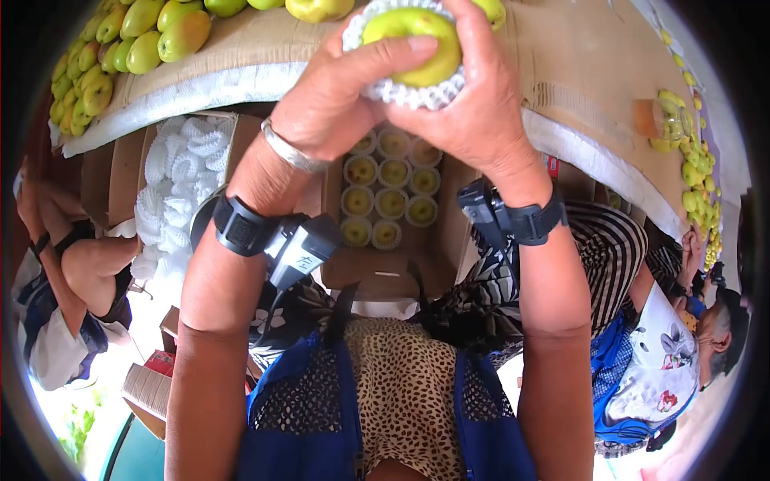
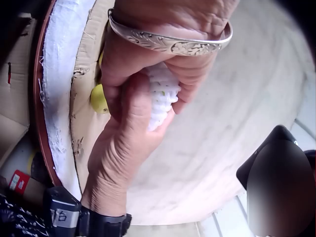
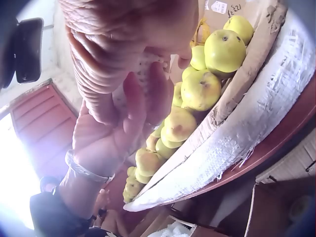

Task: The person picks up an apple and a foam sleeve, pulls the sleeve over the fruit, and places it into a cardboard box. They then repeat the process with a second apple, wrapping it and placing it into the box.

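Observation:
Both hands are raised over the edge of the cardboard-covered table in the head view. Between them is a round yellow-green fruit [image 1: 401, 36], apple- or pear-like, in a white foam net [image 1: 417, 94]. My left hand [image 1: 341, 100], with a silver bangle at its wrist, grips it from the left, the thumb lying across its face. From the right, my right hand [image 1: 489, 104] curls round the netted side. In the left wrist view the ribbed foam net [image 2: 162, 94] shows between the fingers; the hands hide most of the fruit in both wrist views.
Below the hands stands an open carton [image 1: 365, 268] holding rows of netted fruit [image 1: 391, 203]. To its left, a box holds white foam nets [image 1: 180, 172]. Loose fruit [image 1: 144, 52] is piled on the table [image 1: 573, 56]. A clear tub [image 1: 662, 119] sits right; people sit at both sides.

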`<state>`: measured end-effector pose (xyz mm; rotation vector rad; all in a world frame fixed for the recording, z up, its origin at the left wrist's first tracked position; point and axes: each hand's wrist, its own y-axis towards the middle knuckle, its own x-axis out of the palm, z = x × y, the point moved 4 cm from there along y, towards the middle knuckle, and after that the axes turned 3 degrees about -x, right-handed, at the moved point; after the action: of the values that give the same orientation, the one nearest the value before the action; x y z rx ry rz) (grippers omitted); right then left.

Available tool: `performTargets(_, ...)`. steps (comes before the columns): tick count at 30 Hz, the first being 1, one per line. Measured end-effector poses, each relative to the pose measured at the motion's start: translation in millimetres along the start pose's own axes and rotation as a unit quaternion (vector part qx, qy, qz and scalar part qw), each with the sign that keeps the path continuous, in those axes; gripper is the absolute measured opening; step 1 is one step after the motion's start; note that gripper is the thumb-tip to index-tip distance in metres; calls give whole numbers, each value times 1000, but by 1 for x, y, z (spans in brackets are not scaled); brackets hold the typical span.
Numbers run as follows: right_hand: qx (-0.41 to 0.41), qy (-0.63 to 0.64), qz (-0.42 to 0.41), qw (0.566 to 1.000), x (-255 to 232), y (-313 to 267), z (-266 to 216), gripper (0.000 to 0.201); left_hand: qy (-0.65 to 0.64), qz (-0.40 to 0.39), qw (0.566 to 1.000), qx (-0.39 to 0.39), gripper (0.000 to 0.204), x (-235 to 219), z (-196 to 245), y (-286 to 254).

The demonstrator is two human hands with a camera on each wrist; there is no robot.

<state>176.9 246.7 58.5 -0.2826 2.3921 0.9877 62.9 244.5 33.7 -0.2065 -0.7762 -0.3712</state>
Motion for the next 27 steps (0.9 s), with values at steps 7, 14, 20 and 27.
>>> performTargets(7, 84, 67, -60, 992, -4, -2, 9, 104, 10, 113, 993, -32, 43, -5, -6, 1)
performTargets(14, 157, 38, -121, 979, -4, -19, 17, 90, 122, 127, 981, -78, 48, -15, -20, 1)
performTargets(20, 148, -4, -69, 987, -15, -13, 21, 78, 198, 173, 965, -9, 46, -1, -10, 5)
performTargets(27, 105, -136, -51, 984, -11, -2, 33, 81, 248, 184, 945, 105, 54, -25, 6, 2)
